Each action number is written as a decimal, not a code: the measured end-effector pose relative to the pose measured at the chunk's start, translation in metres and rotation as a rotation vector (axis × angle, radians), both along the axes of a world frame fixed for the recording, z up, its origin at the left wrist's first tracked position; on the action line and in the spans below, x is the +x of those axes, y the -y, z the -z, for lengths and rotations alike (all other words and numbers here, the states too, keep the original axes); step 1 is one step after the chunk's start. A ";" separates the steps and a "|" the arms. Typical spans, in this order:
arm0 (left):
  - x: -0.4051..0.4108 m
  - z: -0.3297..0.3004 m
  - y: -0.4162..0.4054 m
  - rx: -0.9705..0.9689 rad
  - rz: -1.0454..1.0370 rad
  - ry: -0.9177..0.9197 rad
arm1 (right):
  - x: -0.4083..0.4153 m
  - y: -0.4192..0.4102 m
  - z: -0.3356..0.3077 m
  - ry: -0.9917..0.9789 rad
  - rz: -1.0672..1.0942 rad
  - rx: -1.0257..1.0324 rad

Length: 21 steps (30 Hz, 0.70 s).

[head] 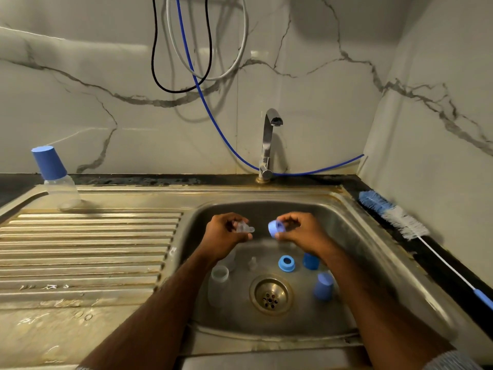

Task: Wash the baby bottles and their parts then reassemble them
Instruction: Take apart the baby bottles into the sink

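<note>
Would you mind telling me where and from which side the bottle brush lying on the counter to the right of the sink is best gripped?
I'd grip the bottle brush by its blue handle tip, coming from above. It lies flat along the counter with the bristles at the far end, and the handle end lies nearest the right hand. That hand holds a blue ring, so it would need freeing first.

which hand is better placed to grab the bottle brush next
Right, probably. The bottle brush lies on the counter right of the sink, nearer the right hand. But that hand holds a blue ring and the left hand holds a clear teat.
</note>
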<state>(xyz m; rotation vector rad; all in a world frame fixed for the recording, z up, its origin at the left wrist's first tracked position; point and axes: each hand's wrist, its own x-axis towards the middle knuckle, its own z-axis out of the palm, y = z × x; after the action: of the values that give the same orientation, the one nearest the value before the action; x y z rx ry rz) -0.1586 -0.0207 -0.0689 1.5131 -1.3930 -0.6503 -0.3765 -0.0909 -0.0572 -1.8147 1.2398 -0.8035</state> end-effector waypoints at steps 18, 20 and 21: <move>-0.008 0.002 -0.004 0.096 0.162 0.075 | -0.013 -0.004 0.036 -1.212 -0.299 -0.093; -0.008 0.002 -0.004 0.099 0.166 0.079 | -0.012 -0.004 0.036 -1.241 -0.320 -0.075; -0.008 0.002 -0.004 0.101 0.163 0.080 | -0.012 -0.004 0.037 -1.254 -0.326 -0.069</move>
<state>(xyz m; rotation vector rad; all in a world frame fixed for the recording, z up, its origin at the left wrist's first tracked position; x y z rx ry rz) -0.1663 -0.0169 -0.0705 1.5288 -1.5773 -0.7778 -0.3882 -0.0872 -0.0942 -2.5566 1.5161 0.6343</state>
